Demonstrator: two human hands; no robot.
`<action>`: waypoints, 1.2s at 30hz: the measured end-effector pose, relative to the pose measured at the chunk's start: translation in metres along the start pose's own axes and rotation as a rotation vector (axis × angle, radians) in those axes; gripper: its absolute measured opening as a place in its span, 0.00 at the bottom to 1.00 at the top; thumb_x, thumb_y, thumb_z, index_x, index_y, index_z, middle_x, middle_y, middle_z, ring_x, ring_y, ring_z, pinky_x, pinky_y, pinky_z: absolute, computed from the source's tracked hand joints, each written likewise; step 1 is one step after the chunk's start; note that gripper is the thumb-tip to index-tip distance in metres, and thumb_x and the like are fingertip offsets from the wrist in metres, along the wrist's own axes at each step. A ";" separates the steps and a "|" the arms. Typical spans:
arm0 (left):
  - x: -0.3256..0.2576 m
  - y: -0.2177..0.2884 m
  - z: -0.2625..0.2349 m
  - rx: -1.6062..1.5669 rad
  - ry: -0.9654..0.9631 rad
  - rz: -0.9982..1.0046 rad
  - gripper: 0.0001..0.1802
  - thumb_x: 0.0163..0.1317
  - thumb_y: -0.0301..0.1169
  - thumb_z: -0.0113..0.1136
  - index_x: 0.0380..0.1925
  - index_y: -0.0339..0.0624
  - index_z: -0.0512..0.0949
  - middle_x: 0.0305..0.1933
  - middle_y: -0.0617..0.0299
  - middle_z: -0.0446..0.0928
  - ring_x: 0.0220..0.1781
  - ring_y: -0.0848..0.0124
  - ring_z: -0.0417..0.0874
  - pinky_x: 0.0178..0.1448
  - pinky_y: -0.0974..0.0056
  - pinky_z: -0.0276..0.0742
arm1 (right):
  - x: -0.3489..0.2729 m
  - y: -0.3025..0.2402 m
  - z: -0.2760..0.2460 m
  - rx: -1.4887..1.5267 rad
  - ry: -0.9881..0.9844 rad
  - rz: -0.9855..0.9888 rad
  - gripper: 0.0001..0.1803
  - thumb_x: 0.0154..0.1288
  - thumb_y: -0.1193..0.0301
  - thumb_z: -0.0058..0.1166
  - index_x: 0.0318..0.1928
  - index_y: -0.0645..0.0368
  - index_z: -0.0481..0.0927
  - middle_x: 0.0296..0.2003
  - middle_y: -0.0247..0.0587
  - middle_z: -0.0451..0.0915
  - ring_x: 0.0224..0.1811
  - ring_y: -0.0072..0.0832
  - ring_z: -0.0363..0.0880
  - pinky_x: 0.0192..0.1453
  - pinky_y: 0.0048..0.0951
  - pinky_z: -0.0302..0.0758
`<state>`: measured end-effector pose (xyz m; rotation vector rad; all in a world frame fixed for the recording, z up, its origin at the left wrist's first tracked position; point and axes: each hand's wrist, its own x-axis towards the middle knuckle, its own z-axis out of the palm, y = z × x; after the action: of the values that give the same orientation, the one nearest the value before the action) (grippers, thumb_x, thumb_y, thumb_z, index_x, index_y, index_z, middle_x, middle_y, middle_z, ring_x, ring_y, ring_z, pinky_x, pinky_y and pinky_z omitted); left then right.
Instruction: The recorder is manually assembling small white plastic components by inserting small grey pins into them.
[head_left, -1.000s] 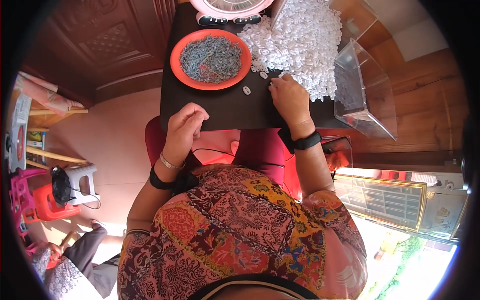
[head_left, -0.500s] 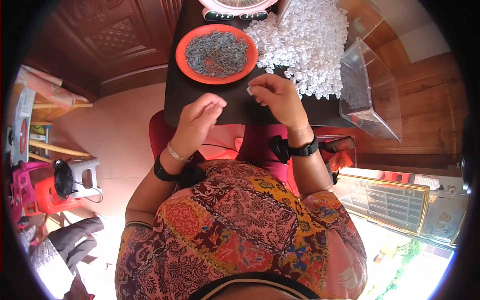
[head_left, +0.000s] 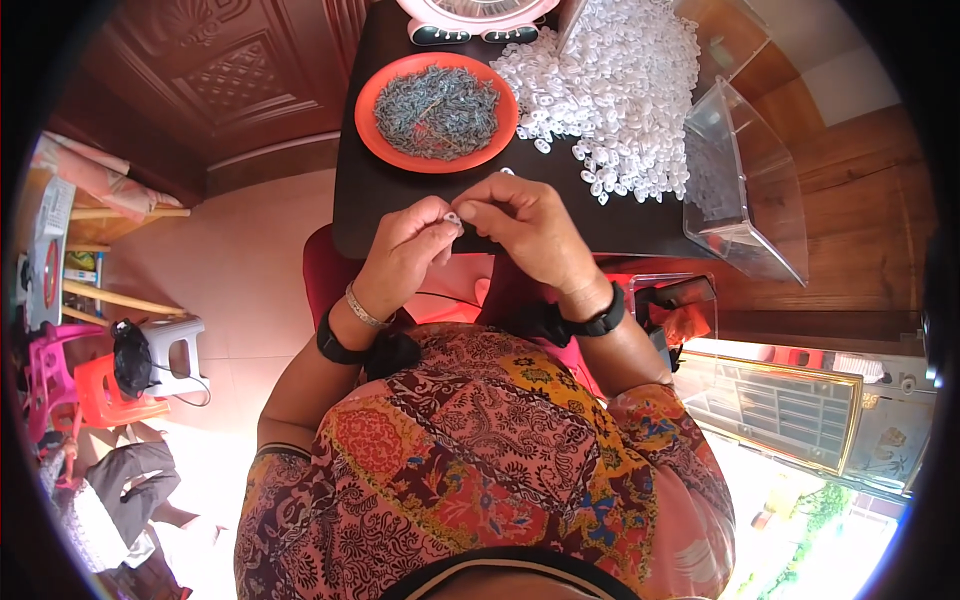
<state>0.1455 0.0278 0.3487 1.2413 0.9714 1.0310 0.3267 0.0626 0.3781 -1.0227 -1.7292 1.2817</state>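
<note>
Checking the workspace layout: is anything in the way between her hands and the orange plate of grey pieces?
Nothing visible. The left hand and right hand pinch a small white piece over the table edge; only bare dark tabletop lies before the orange plate.

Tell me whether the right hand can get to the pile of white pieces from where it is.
Probably yes: the right hand is busy pinching a small white piece with the left hand, but only bare dark table separates it from the white pile.

Left hand [head_left: 410, 250] and right hand [head_left: 525, 225] meet fingertip to fingertip, both pinched
</note>
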 end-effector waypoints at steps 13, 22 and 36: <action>0.010 -0.011 -0.009 -0.085 0.073 -0.008 0.10 0.63 0.31 0.50 0.28 0.34 0.75 0.18 0.65 0.70 0.17 0.77 0.71 0.21 0.72 0.68 | 0.066 0.047 -0.112 -1.324 0.192 0.065 0.10 0.60 0.66 0.51 0.32 0.55 0.85 0.33 0.47 0.83 0.40 0.45 0.83 0.45 0.44 0.79; 0.009 -0.016 -0.009 -0.119 0.110 0.005 0.11 0.65 0.32 0.49 0.28 0.35 0.73 0.18 0.68 0.66 0.16 0.77 0.70 0.21 0.72 0.67 | 0.092 0.050 -0.099 -1.434 0.116 0.167 0.10 0.58 0.72 0.48 0.32 0.58 0.84 0.35 0.50 0.84 0.40 0.46 0.84 0.45 0.43 0.80; 0.014 -0.017 -0.009 -0.238 0.152 -0.039 0.12 0.65 0.33 0.52 0.26 0.37 0.74 0.17 0.70 0.65 0.20 0.80 0.65 0.26 0.73 0.60 | 0.088 0.050 -0.131 -1.237 0.077 0.052 0.10 0.59 0.68 0.48 0.34 0.51 0.84 0.35 0.45 0.83 0.42 0.44 0.82 0.47 0.44 0.77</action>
<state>0.1421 0.0429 0.3305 0.9559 0.9539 1.1867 0.4169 0.2012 0.3677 -1.7125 -2.4342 0.0317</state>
